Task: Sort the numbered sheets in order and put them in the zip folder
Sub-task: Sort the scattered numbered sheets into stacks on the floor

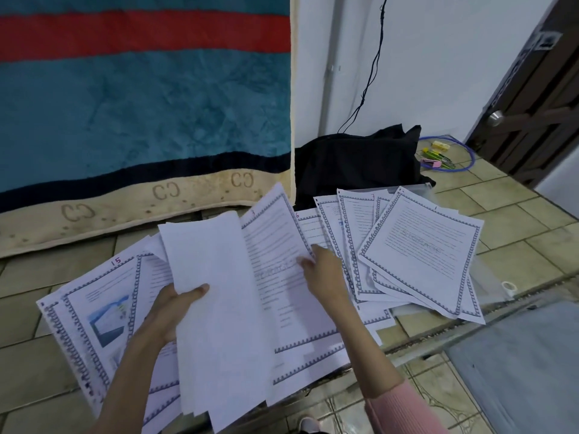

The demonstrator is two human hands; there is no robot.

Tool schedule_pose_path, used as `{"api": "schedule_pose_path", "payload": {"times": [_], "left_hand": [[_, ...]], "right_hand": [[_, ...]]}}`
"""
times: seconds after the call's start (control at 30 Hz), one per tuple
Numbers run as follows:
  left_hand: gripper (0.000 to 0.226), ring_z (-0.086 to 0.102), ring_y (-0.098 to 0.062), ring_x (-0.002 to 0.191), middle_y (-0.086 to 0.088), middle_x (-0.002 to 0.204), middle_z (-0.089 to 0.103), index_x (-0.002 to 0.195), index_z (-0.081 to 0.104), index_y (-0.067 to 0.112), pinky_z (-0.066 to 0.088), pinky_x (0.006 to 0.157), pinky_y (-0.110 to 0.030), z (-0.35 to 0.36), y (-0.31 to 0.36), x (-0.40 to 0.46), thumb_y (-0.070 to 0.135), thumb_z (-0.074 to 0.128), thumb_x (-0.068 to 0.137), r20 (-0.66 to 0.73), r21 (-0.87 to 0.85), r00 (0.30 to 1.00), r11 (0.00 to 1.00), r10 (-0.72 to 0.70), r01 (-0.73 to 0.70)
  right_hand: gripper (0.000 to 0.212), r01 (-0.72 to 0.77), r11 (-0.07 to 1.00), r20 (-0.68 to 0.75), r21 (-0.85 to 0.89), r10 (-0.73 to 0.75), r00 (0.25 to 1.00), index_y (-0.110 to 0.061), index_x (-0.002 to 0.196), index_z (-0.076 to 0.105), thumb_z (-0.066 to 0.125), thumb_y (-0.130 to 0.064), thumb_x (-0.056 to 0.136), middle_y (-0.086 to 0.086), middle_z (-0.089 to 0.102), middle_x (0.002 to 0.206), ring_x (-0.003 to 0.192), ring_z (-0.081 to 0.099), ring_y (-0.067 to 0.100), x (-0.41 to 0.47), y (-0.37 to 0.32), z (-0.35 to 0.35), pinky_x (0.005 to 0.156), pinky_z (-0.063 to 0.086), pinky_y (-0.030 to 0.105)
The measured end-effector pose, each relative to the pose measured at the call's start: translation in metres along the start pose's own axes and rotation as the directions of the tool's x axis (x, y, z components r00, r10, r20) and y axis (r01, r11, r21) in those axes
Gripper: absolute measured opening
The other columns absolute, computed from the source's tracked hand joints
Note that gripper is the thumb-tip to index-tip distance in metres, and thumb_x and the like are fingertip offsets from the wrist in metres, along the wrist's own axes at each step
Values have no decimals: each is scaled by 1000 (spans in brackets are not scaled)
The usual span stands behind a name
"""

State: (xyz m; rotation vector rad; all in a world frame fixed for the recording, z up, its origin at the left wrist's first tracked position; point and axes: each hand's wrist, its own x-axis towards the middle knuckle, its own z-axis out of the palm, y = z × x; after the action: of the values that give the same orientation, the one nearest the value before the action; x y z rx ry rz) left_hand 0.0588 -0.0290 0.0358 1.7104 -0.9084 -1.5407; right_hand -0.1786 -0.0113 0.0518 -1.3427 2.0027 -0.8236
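My left hand (pixel 175 303) grips a thick bundle of sheets (pixel 219 308) turned blank side up, thumb curled over its near edge. My right hand (pixel 322 270) pinches the right edge of sheet 3 (pixel 272 242), which stands lifted and leaning against that bundle.

The rest of the numbered sheets lie on the tiled floor (pixel 517 220). Sheet 15 (pixel 94 308) lies at my left, partly under my forearm. A fanned pile (pixel 419 245) lies at my right, with sheet 1 on top. The zip folder (pixel 416 187) seems to be the clear plastic edge showing behind and under that pile, though I cannot be sure.

I judge I am in the middle of sorting. The bundle is heavy for 1 hand and could fan out and slip, mixing whatever order I have. Sheet 3 is held only at its edge and could crease or tear. With the bundle face down, I could misplace a number.
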Motion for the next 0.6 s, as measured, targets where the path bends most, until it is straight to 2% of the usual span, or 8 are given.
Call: {"api": "schedule_pose_path", "payload": {"times": [0.07,0.13,0.27,0.37,0.4,0.47,0.53,0.6], "left_hand": [[28,59,-28,88,-9,96,63,115,57,5,48,83,-39,6,4,1,9,63,87,-4,50,1000,998,23,-23],[34,58,-27,90,-13,106,62,121,55,0,46,84,-36,15,7,4,7,61,88,4,97,999,994,51,-51],[34,58,-20,78,-15,113,62,121,56,-2,45,82,-31,45,20,5,10,60,90,75,154,994,984,80,-91],[46,62,-14,71,-4,89,70,113,60,8,51,64,-28,75,37,-8,47,54,88,209,178,978,984,-12,-26],[58,63,-14,74,-2,88,69,113,59,13,51,58,-28,83,41,-13,61,44,85,259,225,964,974,-59,-1],[83,58,-26,109,-5,125,58,133,47,23,53,64,-39,98,40,-13,80,25,76,318,305,942,952,-110,8],[95,39,-31,131,-3,148,35,143,35,22,50,72,-46,109,37,-13,83,18,73,309,370,940,929,-142,19],[91,36,-30,134,-3,151,30,143,37,19,49,71,-43,114,34,-10,80,23,76,284,397,945,917,-162,38]], "right_hand": [[15,76,990,-146,-115,-93,985,-14,82,45,45,-14,97,3,56,74,61,52,20,-1,-11,-21,52,37,27],[11,76,978,-281,-194,-130,951,-12,89,49,42,-15,98,7,58,78,71,53,27,-2,-18,-53,61,40,32],[11,36,994,-533,-100,-84,842,-9,93,53,46,-18,94,14,60,88,81,52,33,2,-6,-127,65,34,32],[22,23,1000,-672,-14,-26,740,2,98,60,49,-16,93,23,64,98,90,57,37,7,17,-168,66,29,28],[23,21,999,-689,25,2,725,3,99,61,50,-17,92,21,65,98,89,58,34,8,26,-176,67,30,27],[24,46,991,-697,127,56,714,0,101,63,51,-18,92,13,64,94,85,56,24,11,42,-185,69,34,27],[25,99,971,-711,216,87,698,-2,100,65,51,-20,91,8,63,92,83,56,19,13,55,-185,70,38,27],[27,153,940,-737,306,132,663,-2,102,66,52,-22,92,7,64,93,83,57,18,18,63,-181,70,42,26]]}}
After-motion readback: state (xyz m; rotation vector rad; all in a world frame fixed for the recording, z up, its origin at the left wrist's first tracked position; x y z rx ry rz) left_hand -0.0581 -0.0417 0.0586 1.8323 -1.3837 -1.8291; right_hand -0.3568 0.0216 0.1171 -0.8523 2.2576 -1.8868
